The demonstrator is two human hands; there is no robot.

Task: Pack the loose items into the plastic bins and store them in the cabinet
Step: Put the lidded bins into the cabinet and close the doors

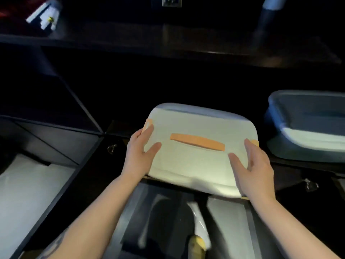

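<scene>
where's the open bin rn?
Head view, right edge: the open bin sits in the dark cabinet, just right of the lidded bin held between both hands.

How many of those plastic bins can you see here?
2. A lidded bin with an orange handle sits between both hands at centre; an open grey bin stands to its right. The dark cabinet may hide more.

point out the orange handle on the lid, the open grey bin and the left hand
orange handle (197, 142), head view, middle of the strip on the white lid
open grey bin (306, 126), head view, its outer side wall, right of the lidded bin
left hand (139, 156), head view, back of the hand at the lid's left edge
</scene>
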